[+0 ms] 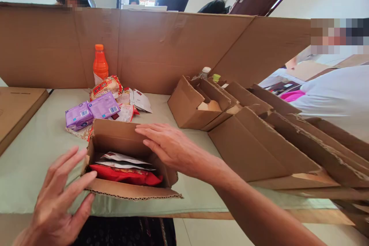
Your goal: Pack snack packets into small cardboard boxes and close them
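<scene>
An open-topped cardboard box (115,134) stands near the front edge of the table. Inside it, a red packet (123,177) lies at the near side, with white packets (127,158) behind it. My left hand (62,190) is at the box's left side, fingers spread and fingertips at its rim. Over the right end reaches my right hand (165,144), its fingers stretched toward the far wall. Whether its fingertips press on the cardboard I cannot tell. Neither hand grasps anything.
Behind the box lie purple tissue packs (105,105), a snack packet (106,86) and white sachets (141,101), with an orange bottle (100,65). Several cardboard boxes (253,146) stand to the right. A flat carton (17,111) is at left; a cardboard screen (161,50) rises behind. People are beyond.
</scene>
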Demonstrator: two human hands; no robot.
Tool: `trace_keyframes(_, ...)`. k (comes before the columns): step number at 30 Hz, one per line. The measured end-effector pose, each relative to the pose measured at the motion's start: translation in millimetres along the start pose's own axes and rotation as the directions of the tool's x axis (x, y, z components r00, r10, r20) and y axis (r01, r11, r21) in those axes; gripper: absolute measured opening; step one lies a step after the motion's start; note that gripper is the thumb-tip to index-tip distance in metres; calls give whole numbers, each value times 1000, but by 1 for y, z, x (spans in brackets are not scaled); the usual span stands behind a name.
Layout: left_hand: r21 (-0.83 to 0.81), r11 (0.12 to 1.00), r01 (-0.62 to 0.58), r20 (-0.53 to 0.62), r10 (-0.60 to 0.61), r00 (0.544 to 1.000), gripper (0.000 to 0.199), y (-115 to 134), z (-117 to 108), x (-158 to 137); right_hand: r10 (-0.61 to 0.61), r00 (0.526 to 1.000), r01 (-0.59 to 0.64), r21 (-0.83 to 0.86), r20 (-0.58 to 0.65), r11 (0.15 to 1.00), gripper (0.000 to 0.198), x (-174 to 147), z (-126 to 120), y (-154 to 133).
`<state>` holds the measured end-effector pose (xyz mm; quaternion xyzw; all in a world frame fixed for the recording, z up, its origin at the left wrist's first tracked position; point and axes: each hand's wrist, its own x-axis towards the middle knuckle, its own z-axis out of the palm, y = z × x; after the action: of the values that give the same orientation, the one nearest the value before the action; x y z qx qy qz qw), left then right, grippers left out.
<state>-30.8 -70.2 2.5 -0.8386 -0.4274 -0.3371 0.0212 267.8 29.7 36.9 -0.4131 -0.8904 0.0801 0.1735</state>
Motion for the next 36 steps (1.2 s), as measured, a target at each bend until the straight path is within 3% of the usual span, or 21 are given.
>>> trace_keyframes(3, -21, 992, 127, 0, -127, 992, 58, -6, 8, -8, 55, 998, -58, 121, 31, 991, 37, 9, -2, 13)
trace_keyframes(7, -157, 963, 218, 58, -211, 976, 65, -14, 21, -14, 146, 987, -158, 347, 62, 925, 44, 10, -2, 25)
trace_keyframes(11, -250, 904, 347, 39, -349, 936, 57, -15, 30, -14, 171, 984, -170, 499, 44, 850, 47, -13, 8, 35)
trace_keyframes(14, -280, 895, 347, -19, -367, 930, 56, -16, 35, -14, 132, 991, -118, 606, 21, 787, 46, -38, 17, 47)
trace_keyframes(18, -274, 905, 325, -46, -350, 936, 57, -19, 37, -13, 154, 988, -103, 673, -17, 733, 47, -57, 24, 60)
trace_keyframes(23, -340, 911, 232, 39, -233, 972, 35, -21, 28, -9, 156, 988, -109, 633, -20, 767, 47, -56, 31, 59)
trace_keyframes(26, -383, 903, 194, 98, -169, 981, 32, -24, 19, -12, 161, 985, -88, 637, -57, 766, 44, -55, 36, 57)
trace_keyframes(31, -395, 900, 185, 244, -92, 965, 40, -30, 8, -22, 175, 982, -93, 639, -66, 763, 44, -55, 44, 54)
trace_keyframes(36, -385, 912, 139, 328, -5, 945, 39, -35, 1, -24, 189, 974, -84, 573, -125, 815, 43, -53, 52, 51)
